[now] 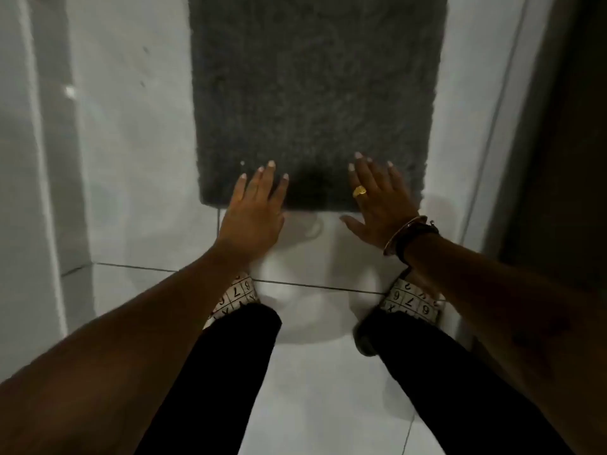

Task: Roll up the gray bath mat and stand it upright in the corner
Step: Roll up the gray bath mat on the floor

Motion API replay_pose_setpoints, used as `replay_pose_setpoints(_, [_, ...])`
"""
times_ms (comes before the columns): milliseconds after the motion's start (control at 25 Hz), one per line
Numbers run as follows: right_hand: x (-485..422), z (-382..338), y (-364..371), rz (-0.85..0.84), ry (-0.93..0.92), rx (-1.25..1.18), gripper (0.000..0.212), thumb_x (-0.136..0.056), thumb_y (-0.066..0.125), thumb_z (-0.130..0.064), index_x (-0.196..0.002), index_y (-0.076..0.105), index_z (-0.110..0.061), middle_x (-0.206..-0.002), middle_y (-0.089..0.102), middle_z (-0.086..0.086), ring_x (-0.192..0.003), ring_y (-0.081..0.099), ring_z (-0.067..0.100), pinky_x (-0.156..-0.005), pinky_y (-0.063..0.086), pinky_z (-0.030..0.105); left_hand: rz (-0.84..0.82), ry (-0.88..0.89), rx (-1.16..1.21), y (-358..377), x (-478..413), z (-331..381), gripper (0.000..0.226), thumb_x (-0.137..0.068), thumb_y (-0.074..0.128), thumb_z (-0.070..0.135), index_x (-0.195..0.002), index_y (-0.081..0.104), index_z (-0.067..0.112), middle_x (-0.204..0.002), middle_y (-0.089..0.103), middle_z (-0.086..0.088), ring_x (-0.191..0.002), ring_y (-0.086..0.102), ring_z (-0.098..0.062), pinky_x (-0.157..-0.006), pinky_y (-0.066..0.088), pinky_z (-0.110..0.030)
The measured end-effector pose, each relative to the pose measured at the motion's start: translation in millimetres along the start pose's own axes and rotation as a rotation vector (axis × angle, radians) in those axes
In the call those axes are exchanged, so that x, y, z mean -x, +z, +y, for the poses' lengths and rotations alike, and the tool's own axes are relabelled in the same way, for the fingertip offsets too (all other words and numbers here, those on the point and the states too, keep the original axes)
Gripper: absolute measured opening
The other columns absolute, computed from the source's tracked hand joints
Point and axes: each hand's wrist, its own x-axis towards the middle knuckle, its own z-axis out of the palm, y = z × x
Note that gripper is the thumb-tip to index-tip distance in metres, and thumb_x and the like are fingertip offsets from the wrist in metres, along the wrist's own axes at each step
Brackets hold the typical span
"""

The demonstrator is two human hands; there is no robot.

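The gray bath mat (312, 93) lies flat and unrolled on the white tiled floor, stretching away from me to the top of the view. My left hand (254, 208) hovers over its near left corner, fingers spread, holding nothing. My right hand (377, 198), with a gold ring and a bracelet at the wrist, is spread over the near right part of the mat's edge. Whether the palms touch the mat cannot be told.
A white wall (39, 159) runs along the left, meeting the floor in a corner at the lower left. A dark door frame (558, 126) stands on the right. My patterned slippers (410, 303) and dark trouser legs are just behind the mat's near edge.
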Motion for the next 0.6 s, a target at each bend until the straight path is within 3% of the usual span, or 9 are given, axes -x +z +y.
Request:
replay_pose_setpoints(120, [-27, -1, 84, -0.087, -0.013, 0.002, 0.08, -0.089, 0.055, -0.037, -0.149, 0.013, -0.004, -0.16, 0.007, 0.019, -0.145, 0.011, 0.036, -0.118, 0.006, 0.056, -0.055, 0.049, -0.047, 81, -19, -15, 0.074, -0.098, 0.054, 0.042, -0.157, 0.02, 0.013, -0.167, 0.013, -0.02, -0.154, 0.019, -0.036, -0.124, 0.009, -0.051])
replay_pose_setpoints(240, [-45, -8, 126, -0.046, 0.049, -0.028, 0.06, -0.09, 0.05, -0.02, -0.142, 0.032, 0.005, -0.153, 0.023, 0.028, -0.138, 0.027, 0.045, -0.111, 0.021, 0.062, -0.028, 0.007, -0.034, 124, -30, -29, 0.073, -0.094, 0.063, 0.035, -0.154, 0.03, 0.011, -0.165, 0.021, -0.022, -0.15, 0.026, -0.04, -0.123, 0.013, -0.055])
replay_pose_setpoints(400, [-56, 2, 116, 0.138, -0.119, 0.171, 0.033, -0.086, 0.047, -0.004, -0.114, 0.058, 0.011, -0.121, 0.059, 0.034, -0.1, 0.061, 0.047, -0.077, 0.054, 0.051, 0.001, -0.098, -0.04, 125, -46, -28, 0.06, -0.095, 0.059, 0.029, -0.148, 0.04, 0.01, -0.159, 0.032, -0.022, -0.144, 0.033, -0.042, -0.121, 0.017, -0.06])
replay_pose_setpoints(520, [-70, 6, 94, 0.141, -0.158, 0.11, 0.021, -0.078, 0.061, -0.002, -0.097, 0.065, 0.005, -0.094, 0.069, 0.028, -0.073, 0.065, 0.043, -0.055, 0.052, 0.041, 0.035, -0.142, -0.043, 118, -51, -13, 0.06, -0.096, 0.057, 0.037, -0.146, 0.042, 0.008, -0.156, 0.038, -0.022, -0.142, 0.037, -0.04, -0.121, 0.019, -0.06])
replay_pose_setpoints(600, [-86, 12, 76, 0.114, -0.083, -0.088, 0.018, -0.073, 0.062, -0.005, -0.088, 0.064, 0.003, -0.087, 0.067, 0.028, -0.07, 0.063, 0.045, -0.056, 0.05, 0.041, 0.128, -0.149, -0.07, 107, -60, -11, 0.06, -0.096, 0.057, 0.037, -0.146, 0.043, 0.007, -0.155, 0.042, -0.021, -0.14, 0.043, -0.038, -0.118, 0.026, -0.06])
